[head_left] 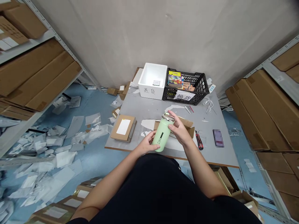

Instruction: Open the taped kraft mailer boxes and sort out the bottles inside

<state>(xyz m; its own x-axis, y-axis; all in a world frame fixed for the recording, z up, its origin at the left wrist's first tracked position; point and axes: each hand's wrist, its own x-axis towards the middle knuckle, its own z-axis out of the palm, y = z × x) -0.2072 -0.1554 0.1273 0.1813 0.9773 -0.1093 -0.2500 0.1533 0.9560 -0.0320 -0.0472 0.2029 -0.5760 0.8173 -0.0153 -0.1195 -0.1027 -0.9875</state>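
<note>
My left hand point(146, 143) grips the lower body of a pale green insulated bottle point(163, 136), and my right hand point(177, 128) wraps its upper part just below the silver lid point(168, 117). The bottle is tilted, with its top leaning away from me. Beneath it lies an opened cardboard box point(185, 125), partly hidden by my right hand and the bottle. To the left of my left hand sits a small kraft box with a white label point(123, 128). Right of my right hand lies a red and black utility knife point(199, 140).
The grey table point(149, 109) holds a white foam box point(153, 81), a black plastic crate point(187, 88) with books, a white cable point(208, 104) and a blurred flat item point(218, 138). Shelves of cardboard boxes point(259, 109) stand on both sides. Scrap paper point(46, 146) covers the floor at left.
</note>
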